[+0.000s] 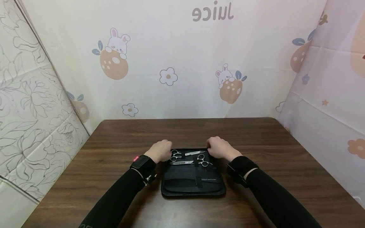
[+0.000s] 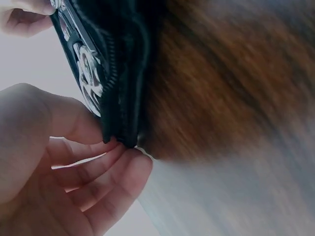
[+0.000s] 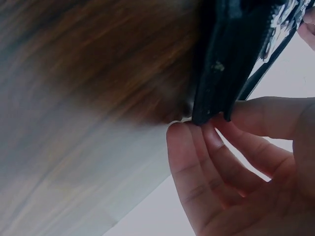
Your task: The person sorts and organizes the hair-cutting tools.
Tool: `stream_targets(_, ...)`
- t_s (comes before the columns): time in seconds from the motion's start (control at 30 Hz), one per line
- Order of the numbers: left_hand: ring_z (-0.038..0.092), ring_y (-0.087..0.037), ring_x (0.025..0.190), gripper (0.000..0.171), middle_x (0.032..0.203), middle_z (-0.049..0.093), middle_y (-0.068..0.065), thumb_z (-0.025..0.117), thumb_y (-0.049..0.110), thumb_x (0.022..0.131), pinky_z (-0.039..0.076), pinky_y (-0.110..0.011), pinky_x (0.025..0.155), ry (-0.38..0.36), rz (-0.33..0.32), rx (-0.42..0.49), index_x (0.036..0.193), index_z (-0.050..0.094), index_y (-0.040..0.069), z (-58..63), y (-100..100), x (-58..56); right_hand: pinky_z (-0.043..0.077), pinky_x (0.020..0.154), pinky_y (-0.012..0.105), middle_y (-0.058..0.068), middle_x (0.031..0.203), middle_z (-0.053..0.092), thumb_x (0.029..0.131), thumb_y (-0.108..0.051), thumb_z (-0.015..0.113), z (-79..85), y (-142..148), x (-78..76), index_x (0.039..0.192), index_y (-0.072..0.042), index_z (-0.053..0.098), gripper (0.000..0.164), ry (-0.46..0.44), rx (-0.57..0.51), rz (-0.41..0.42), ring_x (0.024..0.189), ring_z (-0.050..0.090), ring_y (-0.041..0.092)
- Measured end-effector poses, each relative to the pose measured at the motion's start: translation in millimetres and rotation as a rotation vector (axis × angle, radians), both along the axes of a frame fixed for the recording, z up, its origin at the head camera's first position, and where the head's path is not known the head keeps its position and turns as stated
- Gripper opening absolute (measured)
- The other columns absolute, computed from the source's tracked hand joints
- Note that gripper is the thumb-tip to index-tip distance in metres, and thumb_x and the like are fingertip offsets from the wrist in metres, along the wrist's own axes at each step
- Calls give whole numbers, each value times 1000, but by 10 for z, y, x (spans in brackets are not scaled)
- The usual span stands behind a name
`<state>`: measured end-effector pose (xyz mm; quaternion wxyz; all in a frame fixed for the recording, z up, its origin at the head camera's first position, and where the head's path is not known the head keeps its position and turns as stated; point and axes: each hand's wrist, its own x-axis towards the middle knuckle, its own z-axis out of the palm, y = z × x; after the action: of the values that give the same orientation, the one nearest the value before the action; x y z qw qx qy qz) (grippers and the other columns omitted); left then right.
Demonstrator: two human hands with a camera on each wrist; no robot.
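Black case [image 1: 182,173] with scissors [image 1: 182,162] inside, and yeah, my left hand [image 1: 160,150] and right hand [image 1: 221,148] each pinch a far corner.

Scissors [image 1: 183,162] — shiny metal; case [image 1: 179,189] — smooth, leather-like; table [image 1: 128,136] glossy, wood-grained; backdrop [image 1: 196,101] matt cloth.

Head view: lettering [image 1: 208,179] on the black case [image 1: 182,172] was too small to read; the bottom edge cut off both sleeves [image 1: 119,196].
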<state>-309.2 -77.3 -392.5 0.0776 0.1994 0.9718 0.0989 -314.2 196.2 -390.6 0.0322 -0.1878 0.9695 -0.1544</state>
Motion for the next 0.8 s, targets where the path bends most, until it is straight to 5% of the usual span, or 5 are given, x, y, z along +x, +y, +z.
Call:
stream_targets(0.4,61,-27,106,30,114,66,-13,71,5,88,50,-43,94,-142,-13,74,116,64,-2,98,-62,-105,54,86,47,15,103,69,91,-2,65,37,36,-66,110,3,71,20,-125,-45,37,94,66,28)
stream_targets(0.8,58,-21,94,28,103,63,-7,77,12,88,49,-41,89,-180,9,110,109,59,5,117,-107,-129,54,79,41,24,118,65,85,-2,75,74,107,-89,117,3,68,34,-254,-127,30,101,63,30)
